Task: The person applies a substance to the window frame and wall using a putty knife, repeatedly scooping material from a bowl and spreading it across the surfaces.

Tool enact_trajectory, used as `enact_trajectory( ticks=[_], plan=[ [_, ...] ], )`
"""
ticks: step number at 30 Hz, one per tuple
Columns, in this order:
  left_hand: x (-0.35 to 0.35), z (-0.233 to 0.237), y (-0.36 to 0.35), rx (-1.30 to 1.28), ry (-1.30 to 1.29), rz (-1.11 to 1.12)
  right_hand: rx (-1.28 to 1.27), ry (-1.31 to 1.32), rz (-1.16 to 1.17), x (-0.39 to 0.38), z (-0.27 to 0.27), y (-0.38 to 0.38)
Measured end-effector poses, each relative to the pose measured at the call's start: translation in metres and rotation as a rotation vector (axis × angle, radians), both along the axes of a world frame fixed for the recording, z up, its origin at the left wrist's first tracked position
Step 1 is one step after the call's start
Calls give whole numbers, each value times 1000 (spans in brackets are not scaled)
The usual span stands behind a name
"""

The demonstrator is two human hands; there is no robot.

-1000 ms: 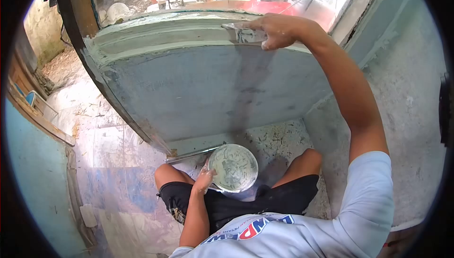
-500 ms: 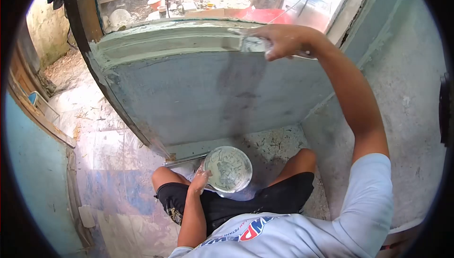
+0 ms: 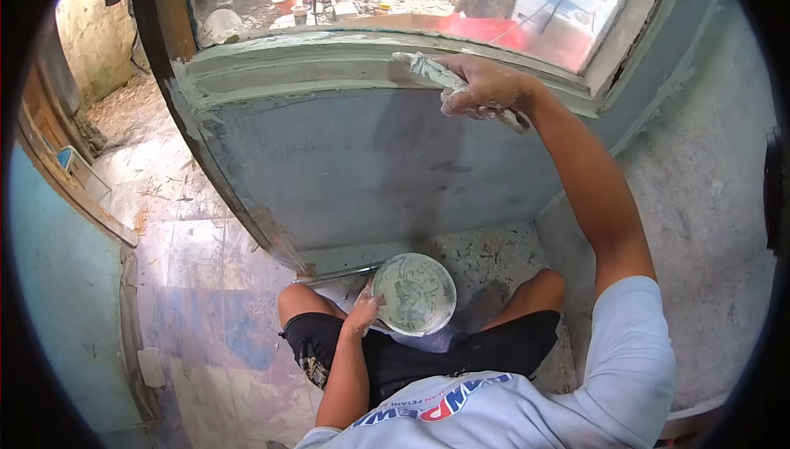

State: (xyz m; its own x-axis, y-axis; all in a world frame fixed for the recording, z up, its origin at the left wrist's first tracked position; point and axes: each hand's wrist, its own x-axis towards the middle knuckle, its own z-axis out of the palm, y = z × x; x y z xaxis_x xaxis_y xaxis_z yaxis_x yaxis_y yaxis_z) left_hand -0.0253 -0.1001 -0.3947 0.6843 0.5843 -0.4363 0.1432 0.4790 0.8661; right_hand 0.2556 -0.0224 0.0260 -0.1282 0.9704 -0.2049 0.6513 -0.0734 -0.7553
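Note:
My left hand [image 3: 363, 311] grips the left rim of a round white bucket [image 3: 414, 293], which holds pale grey-green paste and sits between my bent legs. Raised in front of the window ledge, my right hand [image 3: 485, 87] is closed round a putty knife [image 3: 434, 71] whose blade is coated in thick paste. The knife's handle end sticks out below my palm. Behind it runs the ledge [image 3: 288, 74], smeared with pale paste, above a grey-blue wall panel [image 3: 329, 169].
A window pane [image 3: 395, 4] stands above the ledge. To the right is a rough grey wall [image 3: 699, 227]. A metal bar [image 3: 341, 274] lies on the floor beside the bucket. On the left, a doorway frame [image 3: 74, 186] borders the stained tiled floor [image 3: 197, 260].
The putty knife has tilted away from the ledge, showing its paste-coated blade side-on. My right hand has turned and lowered slightly. The view has shifted, and my left hand still holds the bucket.

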Motion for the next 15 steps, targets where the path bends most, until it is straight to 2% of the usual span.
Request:
enact_trajectory(
  ticks=[3,8,10,12,14,15],
  plan=[
    [0,1,0,-37,-70,13,-25,183,37,-3,-2,3],
    [-4,32,-1,-58,-15,27,-4,162,20,-4,-4,4],
    [-4,27,-1,-61,-43,36,-8,34,-27,-4,-3,2],
    [-4,26,-2,-46,-25,56,12,20,-40,-1,-1,-2],
    [-4,25,-3,-31,-8,75,59,-287,-118,-7,6,-11],
    [-4,24,-2,-61,-14,76,163,-470,-43,1,5,-9]
  ],
)
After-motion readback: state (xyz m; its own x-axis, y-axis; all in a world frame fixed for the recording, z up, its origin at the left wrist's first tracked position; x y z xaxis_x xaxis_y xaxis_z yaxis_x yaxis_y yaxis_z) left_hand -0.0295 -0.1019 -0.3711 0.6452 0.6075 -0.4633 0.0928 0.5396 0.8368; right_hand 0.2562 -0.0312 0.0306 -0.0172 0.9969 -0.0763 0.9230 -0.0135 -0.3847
